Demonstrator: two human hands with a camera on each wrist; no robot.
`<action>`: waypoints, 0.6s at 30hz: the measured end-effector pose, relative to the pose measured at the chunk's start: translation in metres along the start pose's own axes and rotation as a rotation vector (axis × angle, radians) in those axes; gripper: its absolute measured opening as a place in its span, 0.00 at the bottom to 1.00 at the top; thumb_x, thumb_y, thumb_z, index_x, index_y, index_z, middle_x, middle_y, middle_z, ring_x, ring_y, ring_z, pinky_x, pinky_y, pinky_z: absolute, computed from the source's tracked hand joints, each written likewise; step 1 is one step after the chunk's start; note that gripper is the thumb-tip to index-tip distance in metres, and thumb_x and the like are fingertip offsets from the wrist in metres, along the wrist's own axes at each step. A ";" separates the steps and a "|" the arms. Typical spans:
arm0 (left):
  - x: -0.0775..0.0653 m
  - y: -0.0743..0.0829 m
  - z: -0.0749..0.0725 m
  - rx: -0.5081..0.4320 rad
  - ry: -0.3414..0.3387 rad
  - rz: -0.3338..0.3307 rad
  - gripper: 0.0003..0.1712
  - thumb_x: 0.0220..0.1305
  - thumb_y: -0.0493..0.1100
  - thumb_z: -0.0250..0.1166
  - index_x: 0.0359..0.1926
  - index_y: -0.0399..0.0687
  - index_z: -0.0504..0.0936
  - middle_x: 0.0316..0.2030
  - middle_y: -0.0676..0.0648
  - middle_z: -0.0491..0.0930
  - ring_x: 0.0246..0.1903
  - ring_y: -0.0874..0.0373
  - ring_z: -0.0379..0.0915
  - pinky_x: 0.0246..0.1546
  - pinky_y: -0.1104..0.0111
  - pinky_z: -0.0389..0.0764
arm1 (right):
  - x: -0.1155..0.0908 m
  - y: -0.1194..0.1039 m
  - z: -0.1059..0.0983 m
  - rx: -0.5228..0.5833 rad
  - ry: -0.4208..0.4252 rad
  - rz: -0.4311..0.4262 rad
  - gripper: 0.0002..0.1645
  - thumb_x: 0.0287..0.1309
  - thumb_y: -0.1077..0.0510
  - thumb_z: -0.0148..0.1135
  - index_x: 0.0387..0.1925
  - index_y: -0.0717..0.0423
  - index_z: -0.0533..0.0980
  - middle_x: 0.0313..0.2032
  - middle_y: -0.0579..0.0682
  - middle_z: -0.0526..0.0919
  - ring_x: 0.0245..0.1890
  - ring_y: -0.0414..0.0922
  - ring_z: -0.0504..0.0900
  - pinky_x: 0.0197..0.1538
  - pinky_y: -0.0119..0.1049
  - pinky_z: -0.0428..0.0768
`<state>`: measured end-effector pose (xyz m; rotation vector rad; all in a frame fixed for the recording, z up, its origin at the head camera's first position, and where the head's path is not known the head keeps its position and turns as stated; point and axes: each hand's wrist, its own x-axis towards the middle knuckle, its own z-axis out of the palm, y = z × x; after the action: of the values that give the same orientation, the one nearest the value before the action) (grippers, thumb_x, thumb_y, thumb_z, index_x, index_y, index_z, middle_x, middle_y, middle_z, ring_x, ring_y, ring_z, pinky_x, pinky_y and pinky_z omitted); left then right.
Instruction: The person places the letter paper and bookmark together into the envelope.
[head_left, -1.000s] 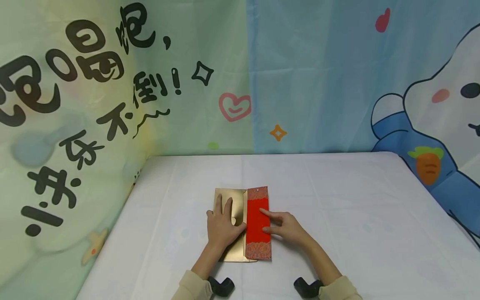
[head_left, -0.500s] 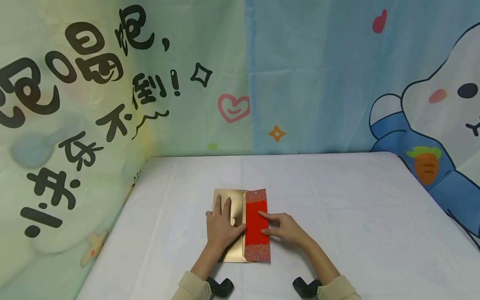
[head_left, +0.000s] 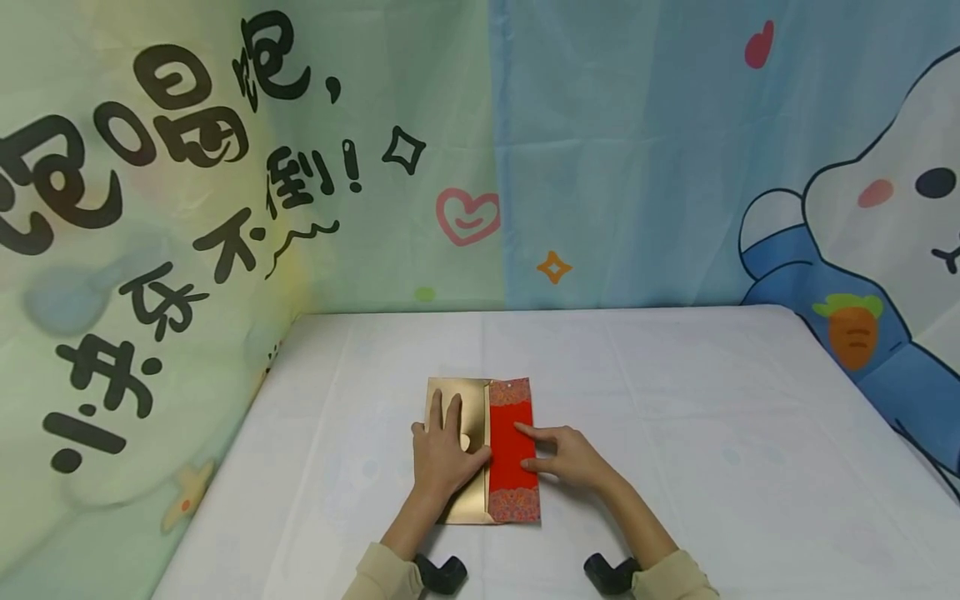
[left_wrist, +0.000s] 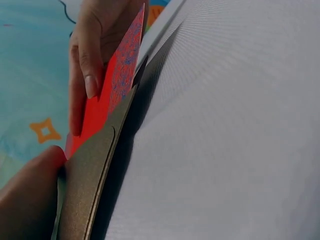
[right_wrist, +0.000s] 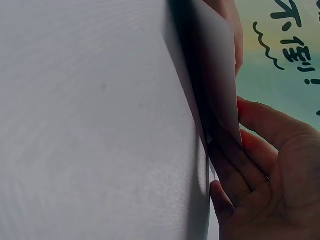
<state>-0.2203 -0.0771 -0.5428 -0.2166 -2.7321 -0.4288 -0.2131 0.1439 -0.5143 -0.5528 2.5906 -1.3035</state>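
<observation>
A gold-and-red paper envelope lies on the white tabletop. Spread fingers of my left hand (head_left: pixel 444 457) rest on its gold part (head_left: pixel 474 404), with the thumb at the seam beside the red panel (head_left: pixel 507 446). That panel has patterned bands at both ends and is tilted up off the table, as the left wrist view shows. My right hand (head_left: pixel 576 455) pinches the panel's outer edge. Seen from the right wrist, some fingers of the hand (right_wrist: pixel 285 170) lie behind the panel's pale face (right_wrist: pixel 222 55) and others in front of it.
The white-covered table (head_left: pixel 675 400) extends around the envelope. A printed cloth backdrop (head_left: pixel 600 150) stands behind it and along the left. Black wrist mounts (head_left: pixel 442 575) stick out near both cuffs.
The red panel has shifted slightly left at its top edge, and my right hand has moved a little left with it. My left hand stays put on the gold part.
</observation>
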 end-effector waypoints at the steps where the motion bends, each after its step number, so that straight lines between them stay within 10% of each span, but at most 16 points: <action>1: 0.000 0.000 0.000 -0.002 0.002 0.001 0.50 0.42 0.67 0.59 0.65 0.47 0.64 0.65 0.36 0.57 0.34 0.37 0.67 0.37 0.54 0.68 | 0.000 -0.001 0.000 -0.001 0.003 0.003 0.33 0.47 0.54 0.69 0.58 0.53 0.73 0.54 0.60 0.75 0.57 0.56 0.70 0.56 0.52 0.65; 18: 0.001 0.000 0.002 0.003 -0.018 0.000 0.49 0.45 0.65 0.58 0.66 0.46 0.62 0.65 0.36 0.56 0.41 0.37 0.69 0.41 0.52 0.66 | 0.005 -0.002 0.007 -0.037 0.011 -0.055 0.35 0.49 0.53 0.67 0.60 0.58 0.70 0.56 0.60 0.73 0.58 0.57 0.68 0.58 0.52 0.64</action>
<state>-0.2216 -0.0760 -0.5447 -0.2202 -2.7500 -0.4253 -0.2147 0.1354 -0.5173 -0.6287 2.6311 -1.2815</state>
